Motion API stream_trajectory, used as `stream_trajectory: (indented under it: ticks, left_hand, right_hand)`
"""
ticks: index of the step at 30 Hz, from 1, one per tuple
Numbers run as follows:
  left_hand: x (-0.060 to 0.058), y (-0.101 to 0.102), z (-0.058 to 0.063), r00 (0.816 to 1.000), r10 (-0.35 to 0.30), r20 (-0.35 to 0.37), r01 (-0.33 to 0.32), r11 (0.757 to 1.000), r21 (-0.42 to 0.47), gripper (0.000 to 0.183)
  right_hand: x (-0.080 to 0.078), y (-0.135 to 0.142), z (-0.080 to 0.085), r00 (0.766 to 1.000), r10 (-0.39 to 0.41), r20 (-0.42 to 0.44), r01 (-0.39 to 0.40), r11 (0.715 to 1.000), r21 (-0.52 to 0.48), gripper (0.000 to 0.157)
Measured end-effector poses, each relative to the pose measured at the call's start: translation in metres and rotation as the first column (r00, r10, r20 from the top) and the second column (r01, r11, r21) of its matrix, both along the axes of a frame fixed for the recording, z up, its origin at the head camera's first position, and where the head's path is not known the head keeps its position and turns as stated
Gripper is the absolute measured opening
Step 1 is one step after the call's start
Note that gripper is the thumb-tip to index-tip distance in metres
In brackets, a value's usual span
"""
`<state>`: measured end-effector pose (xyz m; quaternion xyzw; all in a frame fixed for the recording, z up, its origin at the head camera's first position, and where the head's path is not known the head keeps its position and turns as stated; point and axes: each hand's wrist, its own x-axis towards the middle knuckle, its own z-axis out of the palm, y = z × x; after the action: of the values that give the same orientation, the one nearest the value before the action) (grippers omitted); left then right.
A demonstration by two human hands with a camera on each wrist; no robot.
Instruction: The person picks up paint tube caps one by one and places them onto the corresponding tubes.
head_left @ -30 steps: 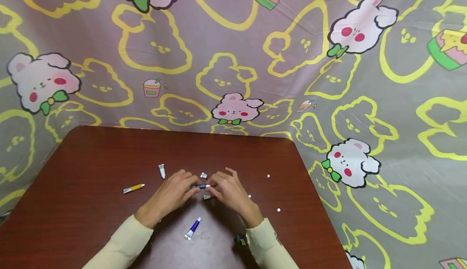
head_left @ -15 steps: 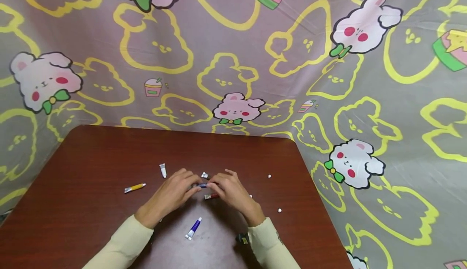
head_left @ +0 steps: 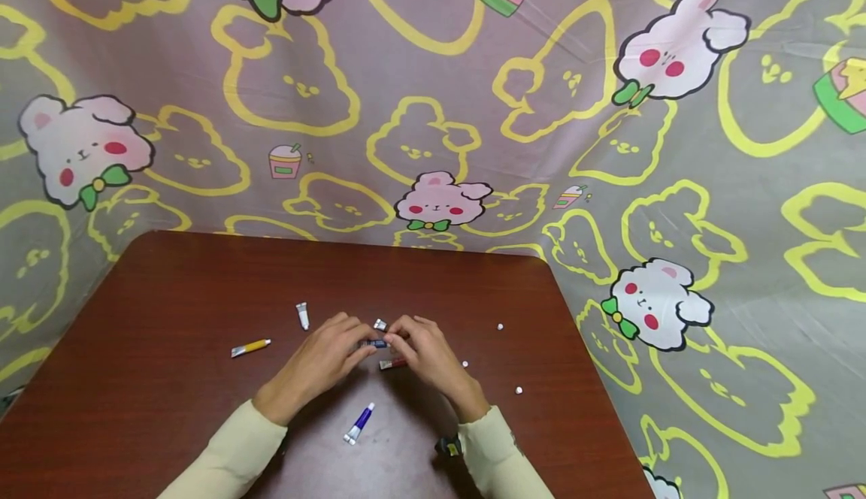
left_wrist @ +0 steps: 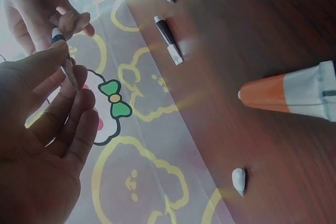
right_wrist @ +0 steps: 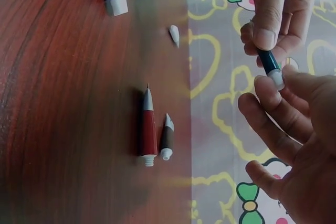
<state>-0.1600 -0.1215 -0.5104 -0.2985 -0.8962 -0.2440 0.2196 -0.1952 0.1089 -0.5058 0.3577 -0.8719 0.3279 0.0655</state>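
My left hand (head_left: 328, 352) pinches the body of a small dark blue paint tube (right_wrist: 269, 62) between thumb and fingers, above the table. At the tube's other end, the thumb and index finger of my right hand (head_left: 426, 352) are on its white cap (right_wrist: 275, 80), pinching it. The right hand's other fingers are spread in the right wrist view. Below the hands lie a red paint tube (right_wrist: 149, 135) with a bare threaded nozzle and a dark brown tube (right_wrist: 167, 139).
Blue (head_left: 359, 424), yellow (head_left: 250, 349) and white (head_left: 302, 316) paint tubes lie on the brown table (head_left: 203, 281). An orange tube (left_wrist: 262, 95) shows in the left wrist view. Loose white caps (head_left: 500, 326) sit at the right. Patterned cloth (head_left: 433, 71) hangs behind.
The right hand's fingers have shifted around the cap and its raised finger has come down. The left hand keeps its grip on the tube. The head view has moved slightly.
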Motion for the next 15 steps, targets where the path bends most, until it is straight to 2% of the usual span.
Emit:
stream_trajectory:
  ticks: [7, 15]
  left_hand:
    - [-0.0013, -0.002, -0.0021, 1.0, 0.007, -0.022, -0.006, 1.0, 0.011, 0.017]
    - [-0.0011, -0.0023, -0.0001, 1.0, 0.01, -0.011, -0.01, 1.0, 0.008, 0.017]
  right_hand:
    - [0.0001, 0.0018, -0.0005, 1.0, 0.011, 0.019, -0.012, 1.0, 0.007, 0.015]
    - [-0.0002, 0.0029, -0.0008, 0.999, -0.006, 0.037, 0.005, 1.0, 0.025, 0.007]
